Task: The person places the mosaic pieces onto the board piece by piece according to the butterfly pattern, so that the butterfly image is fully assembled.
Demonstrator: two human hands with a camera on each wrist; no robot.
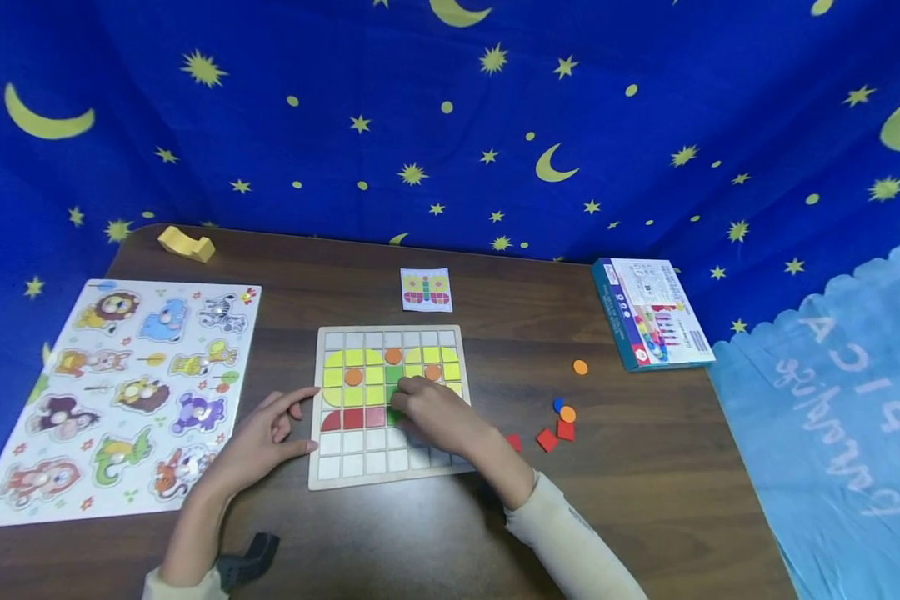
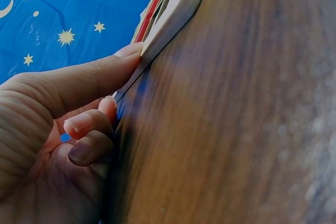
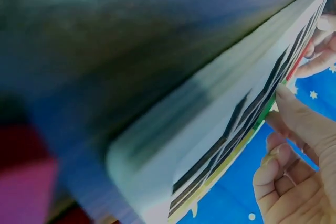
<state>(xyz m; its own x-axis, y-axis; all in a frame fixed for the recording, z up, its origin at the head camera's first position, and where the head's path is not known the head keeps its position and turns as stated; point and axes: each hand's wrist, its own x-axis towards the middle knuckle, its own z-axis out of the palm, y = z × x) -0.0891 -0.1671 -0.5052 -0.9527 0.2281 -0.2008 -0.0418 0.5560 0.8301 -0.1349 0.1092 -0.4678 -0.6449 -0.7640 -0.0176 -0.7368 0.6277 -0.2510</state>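
A white grid board (image 1: 315, 481) lies on the table, holding yellow, orange, green, red and pink tiles. My left hand (image 1: 258, 446) steadies its left edge, thumb and index fingertip touching the rim. In the left wrist view, the thumb of the left hand (image 2: 68, 90) meets the board's edge (image 2: 176, 22), the other fingers bent below. Over the middle column, my right hand (image 1: 435, 412) has its fingers curled down at a green tile (image 1: 393, 375). From the right wrist, the right hand (image 3: 299, 171) shows its thumb tip at the green tiles (image 3: 266, 109); the fingertips' contact is partly hidden.
Loose red tiles (image 1: 547, 440), orange discs (image 1: 581, 367) and a blue disc (image 1: 558, 405) lie right of the board. A butterfly pattern card (image 1: 426, 305) sits behind it. Around are an animal puzzle (image 1: 146, 446), yellow block (image 1: 187, 243), box (image 1: 656, 312) and black object (image 1: 249, 564).
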